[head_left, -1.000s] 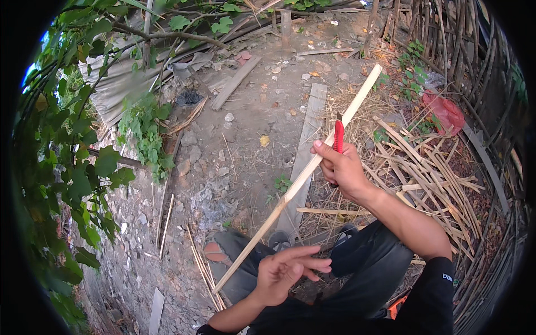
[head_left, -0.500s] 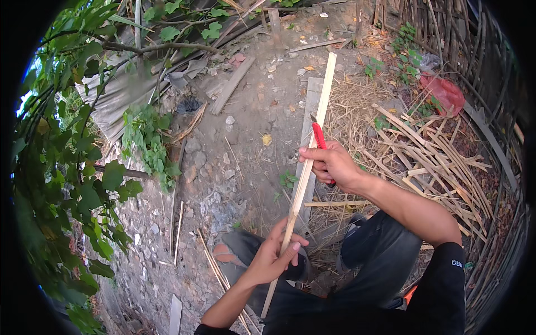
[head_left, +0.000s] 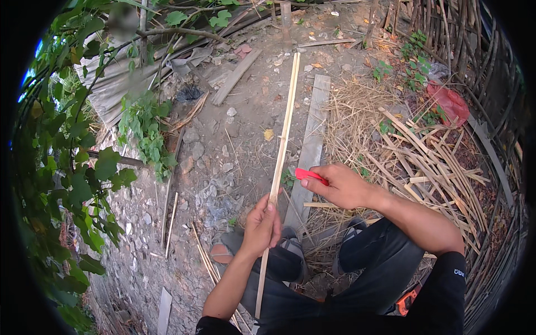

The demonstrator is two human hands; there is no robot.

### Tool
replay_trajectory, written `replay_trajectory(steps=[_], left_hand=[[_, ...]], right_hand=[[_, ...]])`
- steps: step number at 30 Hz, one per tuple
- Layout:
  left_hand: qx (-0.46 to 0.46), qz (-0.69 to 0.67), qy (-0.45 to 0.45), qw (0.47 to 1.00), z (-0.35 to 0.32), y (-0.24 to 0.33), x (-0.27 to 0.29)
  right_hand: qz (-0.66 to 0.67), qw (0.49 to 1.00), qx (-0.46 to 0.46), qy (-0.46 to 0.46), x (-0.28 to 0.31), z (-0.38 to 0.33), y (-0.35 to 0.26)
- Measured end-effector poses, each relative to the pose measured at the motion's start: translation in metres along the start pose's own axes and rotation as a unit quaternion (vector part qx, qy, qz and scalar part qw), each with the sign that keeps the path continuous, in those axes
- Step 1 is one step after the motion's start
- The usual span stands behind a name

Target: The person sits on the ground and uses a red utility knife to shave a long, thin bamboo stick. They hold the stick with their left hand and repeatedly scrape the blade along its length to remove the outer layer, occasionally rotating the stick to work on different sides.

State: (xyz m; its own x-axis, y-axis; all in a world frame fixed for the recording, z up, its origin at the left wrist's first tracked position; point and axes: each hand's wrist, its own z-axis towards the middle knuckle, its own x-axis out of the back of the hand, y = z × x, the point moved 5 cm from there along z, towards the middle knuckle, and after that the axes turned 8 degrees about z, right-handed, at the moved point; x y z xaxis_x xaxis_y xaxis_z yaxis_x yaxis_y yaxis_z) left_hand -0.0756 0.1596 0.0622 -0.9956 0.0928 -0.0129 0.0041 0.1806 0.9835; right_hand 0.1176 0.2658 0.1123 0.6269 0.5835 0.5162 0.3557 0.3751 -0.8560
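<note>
My left hand is closed round the lower half of a long, pale split-wood strip, probably bamboo. The strip slants up and away from my lap, its far end a little to the right. A small sliver stands out from its side above the hand. In my right hand is a red utility knife, gripped with the thumb along it. The knife points left toward the strip but is apart from it; I cannot make out its blade. Both hands are in front of my knees.
A weathered board lies on the dirt beneath the knife. To the right are a heap of split strips, straw and a red plastic bag. An orange-handled tool rests by my right side. Leafy branches hang at the left.
My right hand has drawn the knife back toward me and off the strip. The strip's far end has swung left, and my left hand sits slightly farther up and left, wrapped more closely round it.
</note>
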Motion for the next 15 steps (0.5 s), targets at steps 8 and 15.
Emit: replay_trajectory(steps=[8,15], left_hand=[[0.014,-0.018,0.022,0.999,-0.004,-0.009,0.003],[0.064,-0.109,0.013,0.992,-0.009,-0.020,0.002]], right_hand=[[-0.090,0.994,0.007,-0.058,-0.049,-0.003,-0.017],[-0.160,0.986,0.007,-0.036,-0.066,0.005,-0.003]])
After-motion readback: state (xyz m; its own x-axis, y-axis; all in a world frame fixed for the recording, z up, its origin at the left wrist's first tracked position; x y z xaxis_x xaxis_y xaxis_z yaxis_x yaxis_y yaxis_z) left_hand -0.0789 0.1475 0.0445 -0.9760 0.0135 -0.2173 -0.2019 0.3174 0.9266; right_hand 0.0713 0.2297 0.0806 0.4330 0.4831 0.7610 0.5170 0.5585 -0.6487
